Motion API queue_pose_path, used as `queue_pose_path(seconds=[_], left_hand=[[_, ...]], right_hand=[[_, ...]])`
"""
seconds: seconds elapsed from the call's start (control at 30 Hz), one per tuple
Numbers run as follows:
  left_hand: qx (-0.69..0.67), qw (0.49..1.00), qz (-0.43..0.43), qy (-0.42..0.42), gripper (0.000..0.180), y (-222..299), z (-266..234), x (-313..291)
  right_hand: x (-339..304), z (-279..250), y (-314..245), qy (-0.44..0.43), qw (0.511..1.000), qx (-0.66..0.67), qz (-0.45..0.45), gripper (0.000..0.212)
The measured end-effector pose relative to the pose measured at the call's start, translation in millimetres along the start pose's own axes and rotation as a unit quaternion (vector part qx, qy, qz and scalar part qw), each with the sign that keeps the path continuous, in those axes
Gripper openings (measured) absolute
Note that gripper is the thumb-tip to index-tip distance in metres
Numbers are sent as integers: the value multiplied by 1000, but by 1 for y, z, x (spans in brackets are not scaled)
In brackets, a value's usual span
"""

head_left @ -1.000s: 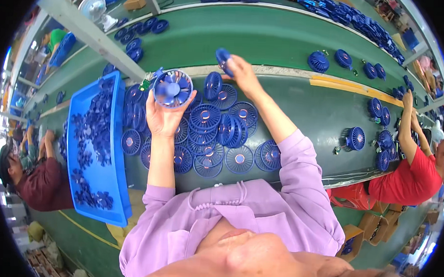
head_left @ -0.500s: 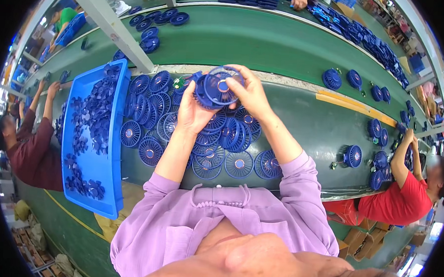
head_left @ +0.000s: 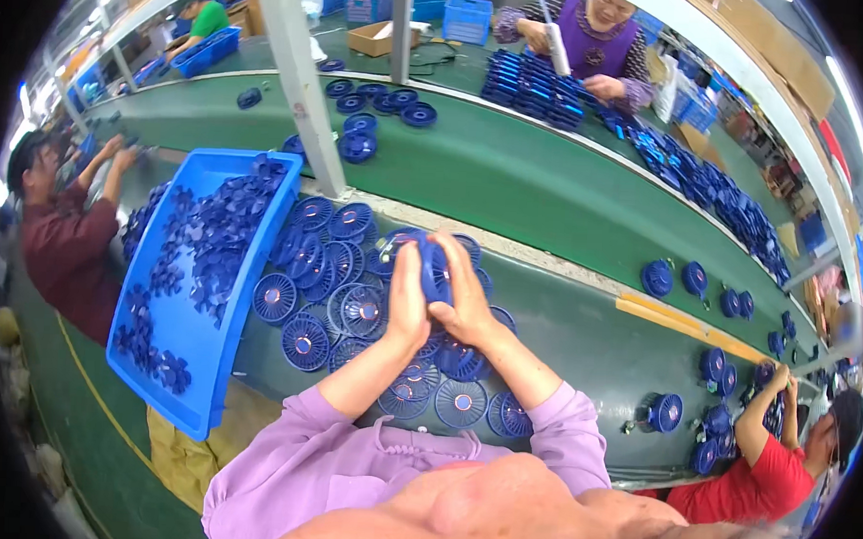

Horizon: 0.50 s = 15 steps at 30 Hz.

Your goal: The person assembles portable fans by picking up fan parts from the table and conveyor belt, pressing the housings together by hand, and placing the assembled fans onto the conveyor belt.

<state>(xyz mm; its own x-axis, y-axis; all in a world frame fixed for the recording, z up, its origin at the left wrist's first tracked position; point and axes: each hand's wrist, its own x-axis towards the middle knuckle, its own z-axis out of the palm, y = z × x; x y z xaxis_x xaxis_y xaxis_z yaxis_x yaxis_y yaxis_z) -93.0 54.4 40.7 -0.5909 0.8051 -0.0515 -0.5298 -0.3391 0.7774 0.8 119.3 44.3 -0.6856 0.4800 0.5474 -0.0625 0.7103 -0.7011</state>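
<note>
Between my palms stands a blue round fan housing (head_left: pixel 435 272), seen edge-on, above the work table. My left hand (head_left: pixel 408 299) is flat against its left side. On the other side, my right hand (head_left: pixel 464 295) presses it with the fingers pointing away from me. Many loose blue fan grilles lie under and around my forearms, among them one grille (head_left: pixel 305 341) to the left and another grille (head_left: pixel 461 403) nearer me. The palms hide most of the held housing.
A bright blue tray (head_left: pixel 216 393) of dark blue fan blades (head_left: pixel 221 231) stands at the left. Beyond a metal post (head_left: pixel 314 101) runs a green belt (head_left: pixel 513 167) carrying fan parts. Co-workers sit left, right and across; a wooden strip (head_left: pixel 689 326) lies right.
The housing has turned from face-up to edge-on, and my hands have closed in on both its sides. My view has tilted up, showing more of the person across the belt.
</note>
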Motion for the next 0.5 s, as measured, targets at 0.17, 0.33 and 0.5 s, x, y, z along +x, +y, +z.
queue_pose_path(seconds=[0.17,0.33,0.5], left_hand=[[191,966,177,0,45,19,-4,-11],[279,937,191,-88,44,22,10,28],[444,863,53,-236,59,29,-9,89]], right_hand=[[10,17,-13,-19,987,154,26,91],[28,-9,-23,26,989,122,80,70],[42,-62,61,115,986,-54,111,60]])
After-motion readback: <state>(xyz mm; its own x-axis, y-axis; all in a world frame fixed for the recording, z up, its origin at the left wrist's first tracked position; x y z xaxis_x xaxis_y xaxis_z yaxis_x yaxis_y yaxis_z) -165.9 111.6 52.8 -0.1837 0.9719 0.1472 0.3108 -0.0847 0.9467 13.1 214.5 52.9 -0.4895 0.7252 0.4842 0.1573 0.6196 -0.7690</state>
